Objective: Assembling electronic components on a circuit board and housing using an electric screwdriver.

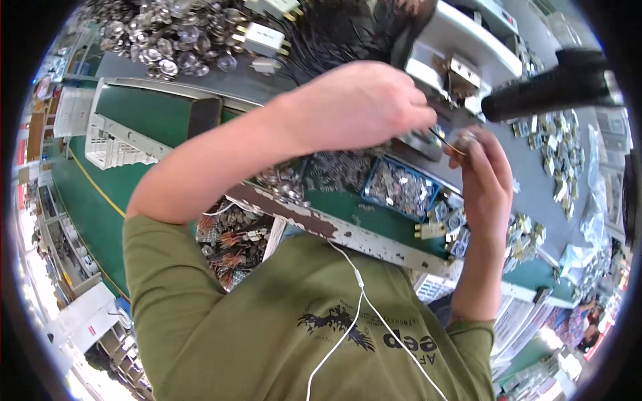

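Observation:
My left hand [364, 103] reaches across the bench with its fingertips pinched on a thin dark wire [438, 136]. The wire slants down toward my right hand [487, 177] and looks orange at its lower end. My right fingers are closed around a small shiny metal part [466, 138], mostly hidden by the fingers. Whether the wire enters that part or only touches it, I cannot tell. Just beyond both hands stands a white bench machine [491, 40] with a metal fixture [463, 77] on its front.
Shiny round metal parts [167, 40] are heaped at the far left, beside white blocks with brass prongs [262, 40] and black wires [334, 40]. A blue tray [428, 215] of small parts lies below my hands. A black cylindrical device [548, 87] juts in from the right.

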### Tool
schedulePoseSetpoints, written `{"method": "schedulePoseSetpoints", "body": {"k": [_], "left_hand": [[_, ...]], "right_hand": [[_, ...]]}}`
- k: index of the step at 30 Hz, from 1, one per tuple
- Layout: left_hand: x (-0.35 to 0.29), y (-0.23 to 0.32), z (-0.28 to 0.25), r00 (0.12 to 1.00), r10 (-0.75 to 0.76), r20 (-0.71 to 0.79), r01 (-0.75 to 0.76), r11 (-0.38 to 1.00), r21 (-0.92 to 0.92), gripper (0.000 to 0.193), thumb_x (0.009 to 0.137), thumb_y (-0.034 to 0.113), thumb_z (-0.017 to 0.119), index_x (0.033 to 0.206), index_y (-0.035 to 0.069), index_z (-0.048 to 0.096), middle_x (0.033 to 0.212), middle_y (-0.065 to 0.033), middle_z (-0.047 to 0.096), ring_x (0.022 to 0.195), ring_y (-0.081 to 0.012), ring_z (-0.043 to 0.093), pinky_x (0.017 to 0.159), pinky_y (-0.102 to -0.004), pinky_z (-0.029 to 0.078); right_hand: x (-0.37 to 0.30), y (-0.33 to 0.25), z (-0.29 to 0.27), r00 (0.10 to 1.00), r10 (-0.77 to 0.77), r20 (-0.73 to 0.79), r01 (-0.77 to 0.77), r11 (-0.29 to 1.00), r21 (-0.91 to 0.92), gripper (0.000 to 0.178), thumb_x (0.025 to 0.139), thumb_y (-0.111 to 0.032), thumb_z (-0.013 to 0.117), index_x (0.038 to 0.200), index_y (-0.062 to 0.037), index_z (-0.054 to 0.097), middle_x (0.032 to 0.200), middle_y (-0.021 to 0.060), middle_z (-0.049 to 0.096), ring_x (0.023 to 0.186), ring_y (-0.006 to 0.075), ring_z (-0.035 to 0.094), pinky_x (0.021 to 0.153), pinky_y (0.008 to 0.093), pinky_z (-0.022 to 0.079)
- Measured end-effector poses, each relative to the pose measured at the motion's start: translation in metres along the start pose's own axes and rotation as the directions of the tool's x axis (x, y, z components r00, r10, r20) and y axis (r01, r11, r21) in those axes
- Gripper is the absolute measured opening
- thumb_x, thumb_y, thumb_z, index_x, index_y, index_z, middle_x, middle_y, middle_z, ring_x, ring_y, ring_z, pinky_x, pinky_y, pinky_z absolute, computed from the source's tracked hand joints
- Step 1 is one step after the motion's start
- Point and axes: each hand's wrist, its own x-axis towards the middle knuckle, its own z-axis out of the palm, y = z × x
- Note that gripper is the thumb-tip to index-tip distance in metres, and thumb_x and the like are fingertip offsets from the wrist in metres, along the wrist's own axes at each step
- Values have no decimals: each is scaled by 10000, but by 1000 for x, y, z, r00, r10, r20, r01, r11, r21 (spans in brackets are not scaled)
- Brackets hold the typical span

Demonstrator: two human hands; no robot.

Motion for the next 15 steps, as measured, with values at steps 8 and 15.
{"method": "schedulePoseSetpoints", "body": {"k": [8, 15], "left_hand": [[-6, 10, -1, 1000, -31, 2, 31, 999, 11, 129, 868, 197, 701, 965, 123, 661, 791, -27, 640, 841, -231, 687, 769, -374, 564], [-4, 17, 14, 1000, 6, -11, -5, 998, 56, 238, 893, 307, 717, 884, 97, 606, 749, -29, 629, 768, -219, 683, 708, -366, 543]], "right_hand": [[-11, -3, 16, 1000, 29, 9, -25, 953, -301, 410, 1006, -65, 679, 1399, 20, 597, 1058, 86, 709, 977, 144, 681, 904, 289, 541], [-6, -8, 10, 990, 130, 61, -72, 814, -576, 382, 996, -77, 701, 1357, 25, 631, 1068, 58, 707, 978, 104, 657, 886, 264, 523]]}}
